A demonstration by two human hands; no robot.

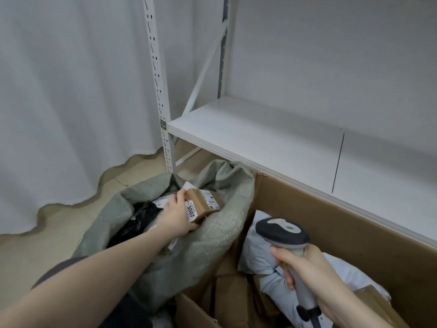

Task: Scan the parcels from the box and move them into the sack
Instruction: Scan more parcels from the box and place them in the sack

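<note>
While the left hand (176,218) reaches across the centre of the frame into the mouth of the grey-green woven sack (220,235), its fingers (181,194) and thumb wrap the near end of a small brown cardboard parcel (203,204) bearing a white label printed "3007". That parcel sits tilted over the sack's opening, its far end resting against the sack's right rim, with black and white poly mailers (142,218) lying inside just left of the hand. At lower right, the right hand (309,273) grips the pale handle of a handheld barcode scanner (282,233), fingers curled round it, the dark scanner head pointing up and left. Beneath the scanner, the open cardboard box (343,223) holds pale blue-grey mailer bags (255,254) and several brown cartons (230,297). A white metal shelf (272,136) runs behind the box, and a white curtain (71,91) fills the upper left.
</note>
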